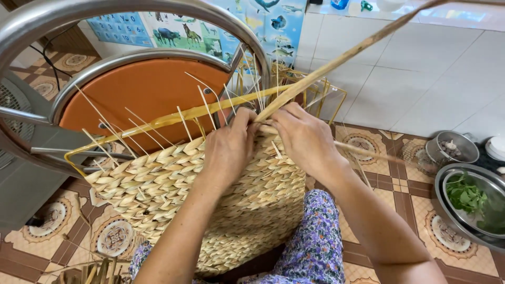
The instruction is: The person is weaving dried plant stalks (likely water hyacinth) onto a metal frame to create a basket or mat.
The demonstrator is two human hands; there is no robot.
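- Left hand [229, 150] is closed on the top edge of the woven basket [210, 210], fingers pinching the weave beside the yellow wire frame [173, 118]
- Right hand [305, 139] grips the long straw strand [347, 55], which runs up and away to the right
- Basket rests on the person's lap, directly under both hands, its rim touching them
- Judgement: keep the strand taut and press each turn tight against the frame, left hand pinning the previous row
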